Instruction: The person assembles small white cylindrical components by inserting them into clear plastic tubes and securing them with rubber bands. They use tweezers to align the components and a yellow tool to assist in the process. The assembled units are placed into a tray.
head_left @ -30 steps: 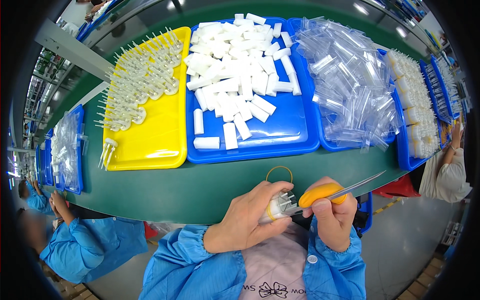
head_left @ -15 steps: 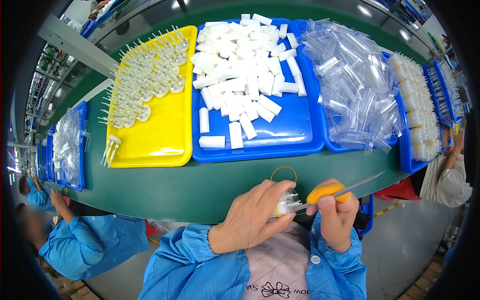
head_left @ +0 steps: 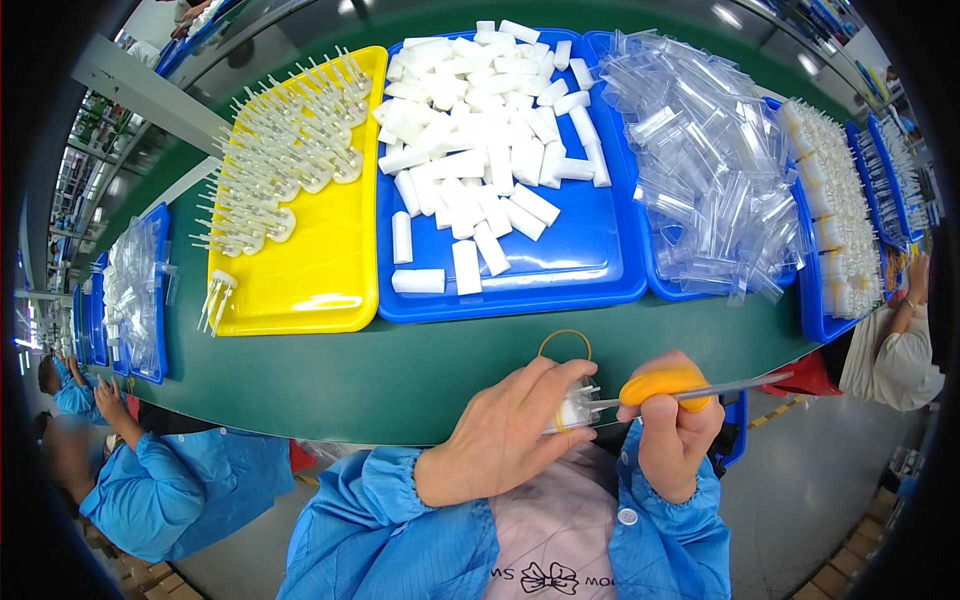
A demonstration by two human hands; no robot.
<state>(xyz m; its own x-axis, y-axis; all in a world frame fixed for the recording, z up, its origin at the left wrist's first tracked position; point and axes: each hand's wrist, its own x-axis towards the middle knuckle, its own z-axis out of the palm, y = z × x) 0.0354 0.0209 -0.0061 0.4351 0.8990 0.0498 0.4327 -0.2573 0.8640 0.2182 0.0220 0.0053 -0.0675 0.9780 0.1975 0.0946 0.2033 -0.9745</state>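
My left hand (head_left: 505, 432) grips a small clear and white plastic part (head_left: 577, 407) at the near edge of the green belt (head_left: 380, 370). My right hand (head_left: 675, 430) holds a pair of metal tweezers with an orange grip (head_left: 665, 386), and their tip touches the part. A yellowish rubber band (head_left: 565, 342) lies on the belt just beyond my left fingers. Both forearms wear blue sleeves.
Beyond my hands stand a yellow tray (head_left: 310, 270) of white pronged parts, a blue tray (head_left: 560, 270) of white blocks and a blue tray (head_left: 655, 270) of clear plastic sleeves. More trays lie at far right and left. One person sits at my left (head_left: 150, 470), another at my right (head_left: 890, 350).
My hands have stayed together at the belt's edge, with the tweezers still at the part. The view has shifted slightly.
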